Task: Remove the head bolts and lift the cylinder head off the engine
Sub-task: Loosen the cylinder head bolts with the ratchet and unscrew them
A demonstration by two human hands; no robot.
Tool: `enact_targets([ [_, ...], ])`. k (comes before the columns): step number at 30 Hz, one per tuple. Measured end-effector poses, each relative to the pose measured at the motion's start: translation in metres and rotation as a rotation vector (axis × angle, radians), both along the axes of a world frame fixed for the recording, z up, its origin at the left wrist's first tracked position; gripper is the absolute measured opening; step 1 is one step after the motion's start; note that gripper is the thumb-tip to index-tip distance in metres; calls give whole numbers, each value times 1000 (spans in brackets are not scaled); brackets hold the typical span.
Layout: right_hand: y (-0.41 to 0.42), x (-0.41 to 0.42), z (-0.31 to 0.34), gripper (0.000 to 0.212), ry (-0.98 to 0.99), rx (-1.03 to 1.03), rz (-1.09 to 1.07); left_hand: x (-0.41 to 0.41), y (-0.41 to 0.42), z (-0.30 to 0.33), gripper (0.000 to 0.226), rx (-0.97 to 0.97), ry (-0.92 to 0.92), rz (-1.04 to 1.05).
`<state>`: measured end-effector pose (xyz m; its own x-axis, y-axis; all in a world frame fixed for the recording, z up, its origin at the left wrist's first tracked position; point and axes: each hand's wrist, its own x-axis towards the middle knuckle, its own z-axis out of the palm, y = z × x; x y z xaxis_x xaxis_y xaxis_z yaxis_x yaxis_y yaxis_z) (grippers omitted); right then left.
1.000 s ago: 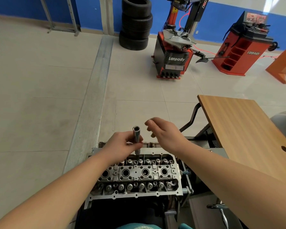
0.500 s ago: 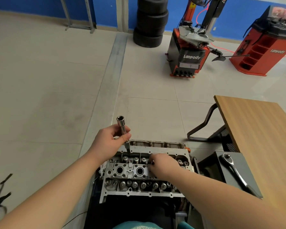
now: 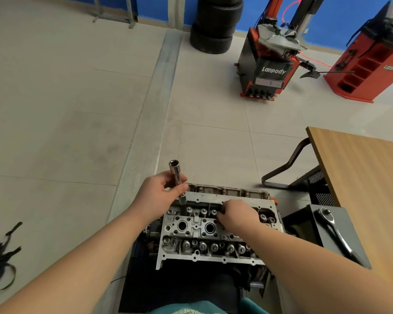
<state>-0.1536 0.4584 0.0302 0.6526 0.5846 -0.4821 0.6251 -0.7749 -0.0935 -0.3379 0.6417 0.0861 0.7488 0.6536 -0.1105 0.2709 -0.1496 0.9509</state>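
Note:
The bare aluminium cylinder head (image 3: 197,232) lies flat on the engine in front of me, its valve springs and plug wells showing. My left hand (image 3: 159,196) grips a long chrome socket extension (image 3: 177,177) that stands nearly upright, its lower end at the head's far left edge. My right hand (image 3: 236,215) rests knuckles-up on the far middle of the head, fingers curled down at a bolt hole. What the fingertips hold is hidden.
A ratchet wrench (image 3: 336,234) lies on a dark metal box (image 3: 354,241) to the right, beside a wooden table (image 3: 368,182). A stack of tyres (image 3: 216,23), a tyre changer (image 3: 270,64) and a red balancer (image 3: 372,64) stand far off. Black straps (image 3: 0,257) lie on the floor at left.
My right hand came down from mid-air onto the far middle of the head. The view swung left and down, bringing the ratchet into sight. The left hand kept hold of the extension.

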Motion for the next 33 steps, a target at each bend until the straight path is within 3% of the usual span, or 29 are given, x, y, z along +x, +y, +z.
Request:
enact_targets([
  [14,-11,-5,-5,15,76,217,-234,24,-10,-12,11,5,63,-208],
  [19,-27,-1,-3,26,75,295,-304,30,-14,-19,11,10,75,-258],
  [23,-44,8,-1,21,89,366,-412,36,-11,-21,11,71,85,-309],
  [33,-95,58,14,15,-37,476,-567,37,-13,-28,23,104,93,-301],
])
